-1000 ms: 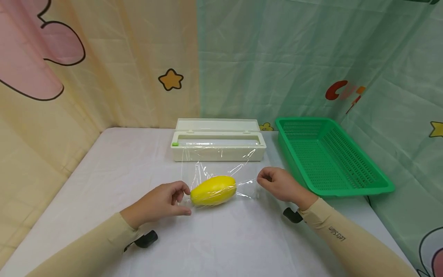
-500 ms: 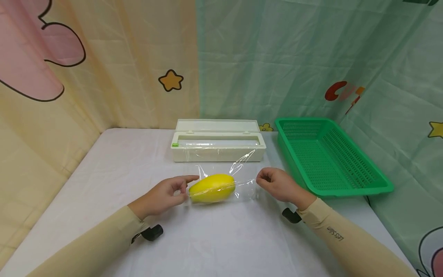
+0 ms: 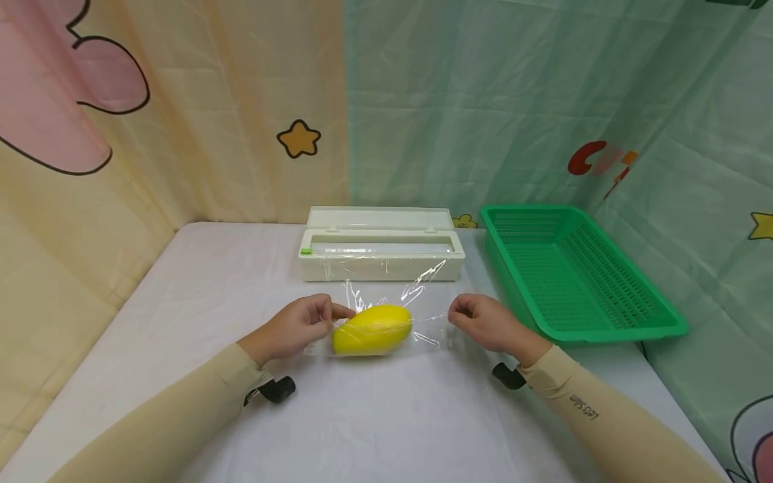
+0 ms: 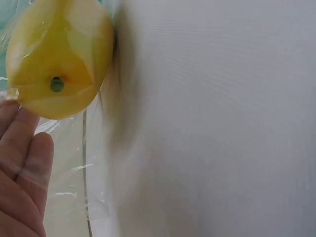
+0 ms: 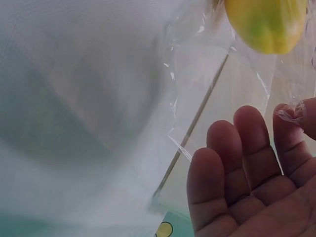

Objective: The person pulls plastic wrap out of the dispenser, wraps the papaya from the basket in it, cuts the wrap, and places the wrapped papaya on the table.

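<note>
A yellow oblong fruit (image 3: 372,330) with a small green stem end (image 4: 57,84) lies on the table under clear cling film (image 3: 430,329). The film stretches toward a white cling film dispenser (image 3: 382,268) whose lid is up. Close to the fruit's left end, my left hand (image 3: 298,325) pinches the film between thumb and forefinger, with another finger reaching along the fruit's far side. To the right, my right hand (image 3: 488,322) pinches a bunched film edge (image 5: 295,112) between forefinger and thumb, apart from the fruit. Its other fingers (image 5: 224,148) are loosely extended.
A green plastic basket (image 3: 610,333) stands at the right, just beyond my right hand. Patterned curtains (image 3: 459,100) enclose the back and sides. A white cloth (image 3: 374,422) covers the table.
My left hand has moved up and to the right around the fruit's left end, bringing thumb and forefinger together on the film. My right hand has stayed nearly still.
</note>
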Motion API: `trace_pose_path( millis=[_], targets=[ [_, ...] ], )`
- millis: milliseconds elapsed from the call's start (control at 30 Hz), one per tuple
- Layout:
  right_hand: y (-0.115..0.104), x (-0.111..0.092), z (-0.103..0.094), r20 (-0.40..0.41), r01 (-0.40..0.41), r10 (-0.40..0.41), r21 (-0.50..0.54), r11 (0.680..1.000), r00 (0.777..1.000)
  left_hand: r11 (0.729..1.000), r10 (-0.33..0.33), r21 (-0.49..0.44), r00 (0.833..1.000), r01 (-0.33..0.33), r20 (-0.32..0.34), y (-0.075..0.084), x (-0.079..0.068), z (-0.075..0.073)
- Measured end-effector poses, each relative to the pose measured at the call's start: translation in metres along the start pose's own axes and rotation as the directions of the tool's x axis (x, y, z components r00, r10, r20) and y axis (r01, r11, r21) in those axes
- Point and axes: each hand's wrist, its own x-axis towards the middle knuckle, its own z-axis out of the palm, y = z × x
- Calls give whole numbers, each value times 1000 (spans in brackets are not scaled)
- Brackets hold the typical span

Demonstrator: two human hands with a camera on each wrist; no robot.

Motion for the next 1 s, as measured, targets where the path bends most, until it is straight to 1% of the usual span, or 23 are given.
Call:
trace_pose_path(
  millis=[133, 233, 433, 533, 633, 700, 767, 867, 900, 933, 1000],
  targets=[
    [2, 0, 1, 6, 5, -5, 13, 1000, 1000, 999, -15, -29, 1000, 15, -8, -7, 2, -3],
    [4, 1, 2, 4, 5, -5, 33, 999, 1000, 998, -33, -54, 999, 32, -9, -10, 4, -4],
    [7, 5, 3, 8, -35, 34, 77, 996, 999, 994, -46, -100, 999, 45, -7, -5, 13, 1],
    [8, 5, 3, 9, -49, 49, 100, 994, 999, 993, -48, -106, 999, 46, -14, -2, 18, 4],
    [6, 2, 4, -16, -54, 56, 104, 993, 998, 993, -56, -106, 998, 53, -24, -1, 22, 7],
    [2, -3, 6, -11, -30, 31, 81, 996, 999, 994, -59, -99, 998, 55, -34, -1, 23, 8],
    [-6, -8, 9, 23, 29, -29, 29, 999, 999, 994, -56, -93, 997, 52, -45, -2, 23, 8],
    [-19, -14, 16, 95, 138, -131, -70, 988, 987, 995, -55, -89, 997, 50, -60, -3, 24, 8],
    [-23, -14, 19, 105, 169, -159, -95, 981, 982, 995, -50, -88, 997, 44, -61, -3, 24, 8],
    [-25, -14, 20, 104, 176, -165, -109, 978, 981, 995, -53, -89, 997, 47, -61, -3, 24, 8],
    [-29, -13, 21, 80, 163, -155, -109, 981, 985, 995, -58, -90, 997, 52, -58, -3, 25, 9]
  ],
)
